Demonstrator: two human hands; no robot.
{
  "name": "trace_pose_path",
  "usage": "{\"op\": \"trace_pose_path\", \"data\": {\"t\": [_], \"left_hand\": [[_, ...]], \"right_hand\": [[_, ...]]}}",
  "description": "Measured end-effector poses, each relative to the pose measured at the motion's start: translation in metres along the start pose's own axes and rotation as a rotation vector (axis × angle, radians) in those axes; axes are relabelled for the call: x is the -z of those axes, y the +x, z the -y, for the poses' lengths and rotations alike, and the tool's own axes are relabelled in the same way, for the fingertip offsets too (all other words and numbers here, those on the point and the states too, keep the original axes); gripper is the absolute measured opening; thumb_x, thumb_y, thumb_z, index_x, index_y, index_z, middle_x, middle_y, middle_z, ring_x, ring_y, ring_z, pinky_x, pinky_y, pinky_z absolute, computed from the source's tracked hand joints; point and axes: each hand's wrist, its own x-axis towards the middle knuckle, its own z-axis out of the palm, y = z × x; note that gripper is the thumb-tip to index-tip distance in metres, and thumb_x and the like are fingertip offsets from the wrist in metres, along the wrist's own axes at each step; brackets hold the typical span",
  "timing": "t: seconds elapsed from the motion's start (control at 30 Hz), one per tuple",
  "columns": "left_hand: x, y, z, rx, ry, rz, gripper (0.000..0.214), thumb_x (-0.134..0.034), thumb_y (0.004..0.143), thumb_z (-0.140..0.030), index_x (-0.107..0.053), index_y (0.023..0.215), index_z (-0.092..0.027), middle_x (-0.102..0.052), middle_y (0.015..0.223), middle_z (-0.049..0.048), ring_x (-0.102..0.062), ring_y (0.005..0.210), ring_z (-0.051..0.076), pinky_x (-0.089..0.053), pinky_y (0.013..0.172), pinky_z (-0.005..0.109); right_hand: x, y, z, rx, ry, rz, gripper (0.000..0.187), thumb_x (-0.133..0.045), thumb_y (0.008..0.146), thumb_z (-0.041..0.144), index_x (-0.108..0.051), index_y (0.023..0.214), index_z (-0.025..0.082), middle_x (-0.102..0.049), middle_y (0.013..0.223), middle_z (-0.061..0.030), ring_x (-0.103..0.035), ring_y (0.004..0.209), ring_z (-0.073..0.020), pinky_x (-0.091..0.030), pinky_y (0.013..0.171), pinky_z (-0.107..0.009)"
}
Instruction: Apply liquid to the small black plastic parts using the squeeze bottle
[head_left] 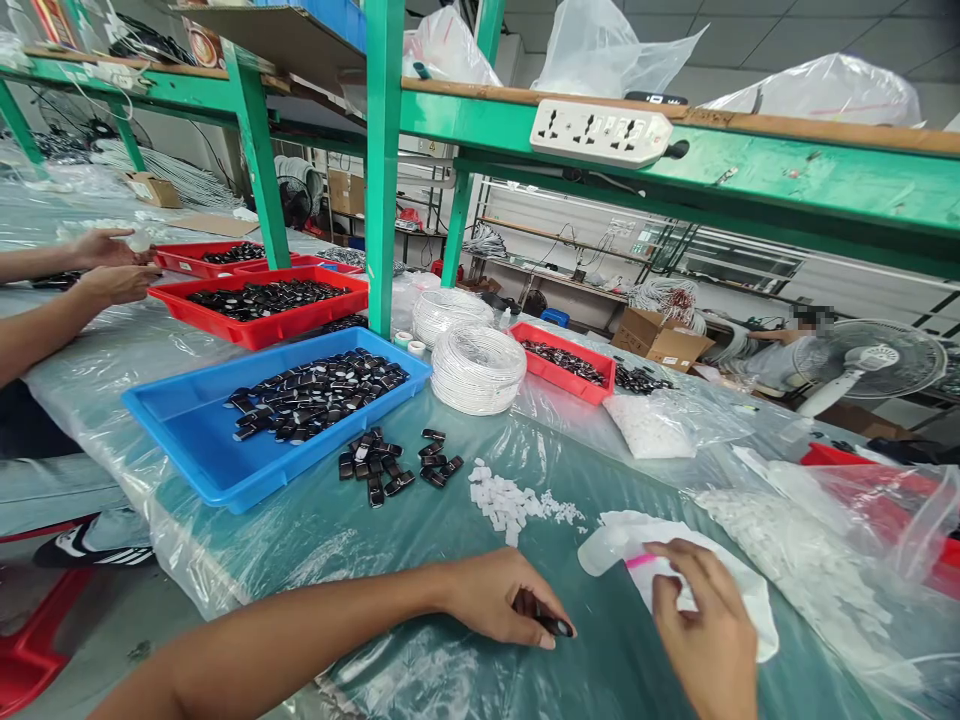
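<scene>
My left hand [506, 605] rests low over the table, its fingers closed around a small black plastic piece [555, 627] with a pale end. To its right, my right hand [701, 610] has thumb and forefinger apart, the forefinger at the pink tip [639, 561] of a translucent bottle [600, 552]. That bottle lies on its side on a white cloth [757, 610]. Beyond my hands are a scatter of small white plastic pieces [510, 505] and loose black pieces [375, 465]. A blue tray [187, 420] holds many more black pieces.
Coils of white cable [480, 370] stand behind the blue tray. Red trays [255, 330] hold black pieces, with another person's hands [112, 265] beside them. Bags of white pieces [802, 550] lie at right. A green shelf post [384, 170] rises from the table; a fan [870, 360] stands beyond.
</scene>
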Motion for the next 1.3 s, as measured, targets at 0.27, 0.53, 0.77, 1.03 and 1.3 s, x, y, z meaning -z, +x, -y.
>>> {"op": "trace_pose_path", "data": {"t": [0.27, 0.53, 0.77, 1.03, 1.3], "left_hand": [[-0.002, 0.002, -0.001, -0.131, -0.044, 0.209, 0.037, -0.061, 0.075, -0.023, -0.064, 0.109, -0.009, -0.069, 0.093, 0.0088, -0.064, 0.079, 0.019, -0.048, 0.071, 0.02], [-0.005, 0.004, 0.002, -0.18, -0.068, 0.185, 0.036, -0.06, 0.075, -0.018, -0.064, 0.109, -0.006, -0.068, 0.09, 0.0104, -0.063, 0.074, 0.018, -0.048, 0.073, 0.022], [-0.003, 0.002, 0.002, -0.085, -0.073, 0.118, 0.036, -0.061, 0.075, -0.021, -0.064, 0.11, -0.013, -0.068, 0.091, 0.0068, -0.061, 0.073, 0.016, -0.047, 0.07, 0.021], [-0.002, 0.004, 0.007, 0.005, -0.162, -0.113, 0.035, -0.062, 0.076, -0.03, -0.065, 0.107, -0.014, -0.067, 0.082, 0.0059, -0.058, 0.067, 0.013, -0.044, 0.064, 0.02], [0.004, 0.008, 0.007, 0.065, -0.299, -0.23, 0.04, -0.063, 0.073, -0.044, -0.068, 0.096, -0.012, -0.066, 0.078, 0.0055, -0.058, 0.07, 0.016, -0.045, 0.065, 0.024]], "right_hand": [[-0.041, -0.011, 0.056, 0.302, 0.259, 0.564, 0.039, -0.038, 0.089, 0.021, -0.05, 0.124, 0.03, -0.049, 0.129, -0.0026, -0.044, 0.118, -0.0212, -0.041, 0.096, -0.039], [-0.055, -0.011, 0.057, 0.391, 0.228, 0.673, 0.045, -0.033, 0.092, 0.027, -0.032, 0.137, 0.029, -0.032, 0.142, 0.0, -0.026, 0.131, -0.0214, -0.023, 0.107, -0.047], [-0.053, -0.011, 0.054, 0.131, 0.477, 0.508, 0.031, -0.04, 0.09, 0.029, -0.06, 0.114, 0.027, -0.057, 0.119, -0.0046, -0.047, 0.114, -0.0212, -0.039, 0.096, -0.04], [-0.046, -0.016, 0.047, -0.308, 0.752, 0.256, 0.016, -0.062, 0.077, 0.035, -0.066, 0.085, 0.021, -0.066, 0.09, -0.0051, -0.061, 0.087, -0.02, -0.048, 0.08, -0.032], [-0.033, -0.021, 0.055, -0.49, 0.933, 0.258, 0.023, -0.068, 0.071, 0.034, -0.07, 0.09, 0.022, -0.067, 0.095, -0.0056, -0.062, 0.088, -0.0211, -0.051, 0.077, -0.029]]}}
